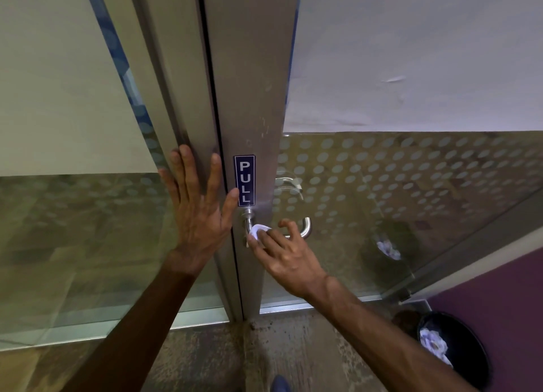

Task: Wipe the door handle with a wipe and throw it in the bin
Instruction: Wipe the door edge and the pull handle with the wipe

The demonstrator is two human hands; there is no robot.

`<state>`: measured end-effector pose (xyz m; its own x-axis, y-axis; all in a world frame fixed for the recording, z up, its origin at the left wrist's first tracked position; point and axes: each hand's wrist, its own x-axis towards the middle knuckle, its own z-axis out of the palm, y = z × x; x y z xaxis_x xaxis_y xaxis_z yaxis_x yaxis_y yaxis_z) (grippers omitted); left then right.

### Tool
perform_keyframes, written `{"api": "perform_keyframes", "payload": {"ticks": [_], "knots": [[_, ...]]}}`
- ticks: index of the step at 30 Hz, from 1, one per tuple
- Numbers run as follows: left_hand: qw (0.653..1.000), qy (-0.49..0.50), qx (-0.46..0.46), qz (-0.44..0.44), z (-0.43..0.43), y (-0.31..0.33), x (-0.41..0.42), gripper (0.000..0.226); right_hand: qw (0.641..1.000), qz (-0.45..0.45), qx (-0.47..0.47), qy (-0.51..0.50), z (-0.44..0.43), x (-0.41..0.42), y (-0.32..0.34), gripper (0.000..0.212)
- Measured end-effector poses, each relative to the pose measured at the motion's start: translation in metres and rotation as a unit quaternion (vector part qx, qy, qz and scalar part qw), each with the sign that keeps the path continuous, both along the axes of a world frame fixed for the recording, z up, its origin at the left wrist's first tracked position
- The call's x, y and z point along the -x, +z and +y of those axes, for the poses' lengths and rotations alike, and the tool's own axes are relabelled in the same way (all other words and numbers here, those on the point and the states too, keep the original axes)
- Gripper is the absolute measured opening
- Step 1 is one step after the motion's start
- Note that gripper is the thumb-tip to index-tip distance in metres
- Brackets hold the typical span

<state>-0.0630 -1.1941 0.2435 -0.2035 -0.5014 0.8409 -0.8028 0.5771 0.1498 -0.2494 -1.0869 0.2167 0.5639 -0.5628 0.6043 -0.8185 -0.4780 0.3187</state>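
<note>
Pressing the white wipe against the door handle, the right hand has its fingers clenched on the wad right at the handle's neck, just below the PULL sign. From there the lever's long axis runs level to the right, its bare curved end showing just past the fingers, so the remaining stroke likely goes that way. The left hand lies flat and released on the door frame, grasping nothing; the bin sits on the floor well apart, down to the right, nearer the right hand.
</note>
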Motion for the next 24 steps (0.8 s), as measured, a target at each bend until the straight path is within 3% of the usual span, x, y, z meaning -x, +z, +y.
{"api": "perform_keyframes", "payload": {"ticks": [10,21,24], "knots": [[1.000,0.017,0.011,-0.005,0.002,-0.003,0.000,0.073,0.995,0.063,0.003,0.081,0.001,0.047,0.010,0.023],[0.999,0.046,-0.002,-0.009,0.018,0.002,0.014,0.073,0.997,0.008,-0.035,0.071,0.003,0.074,0.016,0.024],[0.999,0.039,-0.009,-0.015,0.027,0.001,0.019,0.073,0.995,-0.031,-0.085,0.051,0.002,0.076,0.023,0.024]]}}
